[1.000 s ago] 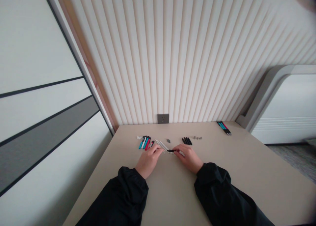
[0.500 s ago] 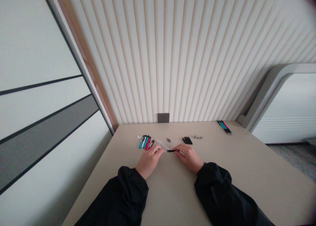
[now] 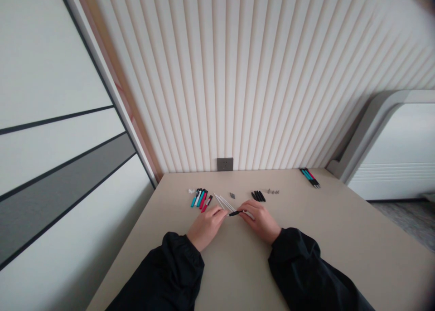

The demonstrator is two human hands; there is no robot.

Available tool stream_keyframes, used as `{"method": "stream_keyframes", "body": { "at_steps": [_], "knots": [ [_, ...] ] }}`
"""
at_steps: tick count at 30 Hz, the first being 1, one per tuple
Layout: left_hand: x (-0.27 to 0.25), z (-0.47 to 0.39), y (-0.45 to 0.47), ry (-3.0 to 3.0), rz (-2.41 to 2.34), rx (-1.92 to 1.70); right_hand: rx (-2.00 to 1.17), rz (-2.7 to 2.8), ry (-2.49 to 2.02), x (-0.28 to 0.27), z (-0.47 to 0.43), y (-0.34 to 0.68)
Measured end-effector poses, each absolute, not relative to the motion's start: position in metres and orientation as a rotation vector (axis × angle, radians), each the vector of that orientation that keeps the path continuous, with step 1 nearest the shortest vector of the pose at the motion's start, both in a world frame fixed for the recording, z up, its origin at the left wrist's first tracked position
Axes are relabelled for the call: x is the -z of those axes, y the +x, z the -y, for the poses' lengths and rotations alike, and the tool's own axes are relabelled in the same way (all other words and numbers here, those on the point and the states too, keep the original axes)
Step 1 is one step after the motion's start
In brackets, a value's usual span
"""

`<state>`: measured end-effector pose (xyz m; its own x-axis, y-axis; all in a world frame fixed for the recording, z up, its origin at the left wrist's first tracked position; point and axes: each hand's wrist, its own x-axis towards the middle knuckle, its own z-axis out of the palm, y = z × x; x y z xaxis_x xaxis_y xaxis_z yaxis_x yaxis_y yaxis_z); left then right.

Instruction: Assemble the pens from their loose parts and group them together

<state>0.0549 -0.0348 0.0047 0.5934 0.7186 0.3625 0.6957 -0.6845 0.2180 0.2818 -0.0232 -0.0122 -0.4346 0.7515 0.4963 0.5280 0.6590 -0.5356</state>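
Observation:
Between my hands lies a slim pen whose visible middle is black. My right hand pinches its right end, and a whitish part shows under the fingers. The thumb and fingers of my left hand are closed at the pen's left end, where a small pale tip is mostly covered. Just beyond the hands, thin white refills lie fanned on the table. Coloured pen barrels in teal, white and red sit past my left hand, with a red one apart from the row. Black pen grips lie beyond my right hand.
Small grey springs lie behind the refills. Little metallic tips are to the right, small white pieces to the left. Several whole pens rest at the table's far right. A wall socket is above the back edge.
The pen has tilted, its left end now lower. My left hand has shifted slightly down and left; both hands stay closed at the pen. The whole view has shifted slightly.

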Motion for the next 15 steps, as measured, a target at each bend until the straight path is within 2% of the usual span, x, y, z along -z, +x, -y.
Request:
{"method": "stream_keyframes", "body": {
  "at_steps": [15],
  "knots": [
    [-0.0053,0.0391,0.0565,2.71,-1.199,-0.615,-0.569,2.137,-0.87,0.0104,0.0315,0.2723]
  ]
}}
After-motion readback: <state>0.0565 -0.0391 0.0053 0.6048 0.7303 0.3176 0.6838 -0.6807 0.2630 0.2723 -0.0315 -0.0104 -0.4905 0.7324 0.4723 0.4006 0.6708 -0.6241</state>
